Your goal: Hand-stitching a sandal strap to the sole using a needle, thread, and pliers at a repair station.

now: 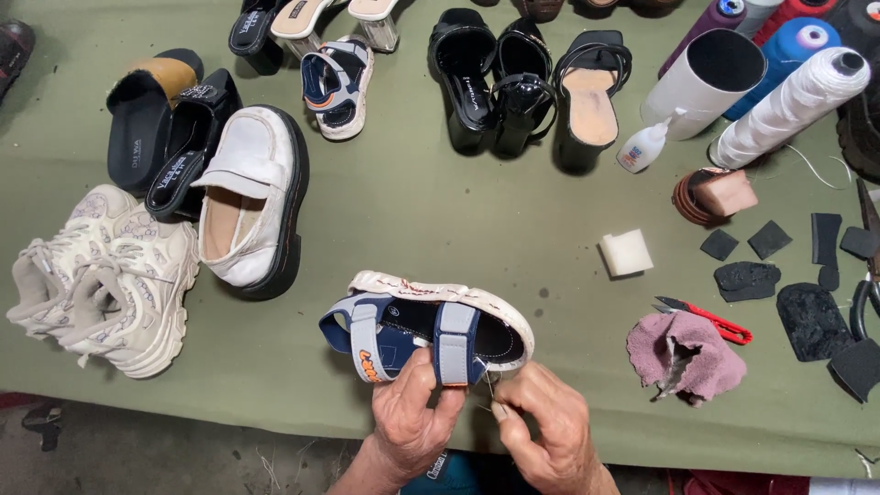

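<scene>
The sandal [426, 325], a small blue one with grey straps and a white sole, lies on its side at the near edge of the green table [412, 211], just right of the white loafer [252, 197]. The left hand [412, 417] clasps its front strap between thumb and fingers. The right hand [545, 422] pinches shut on something too thin to make out beside the sole.

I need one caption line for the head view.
Two hands, left hand and right hand, hold a blue sandal.
</scene>
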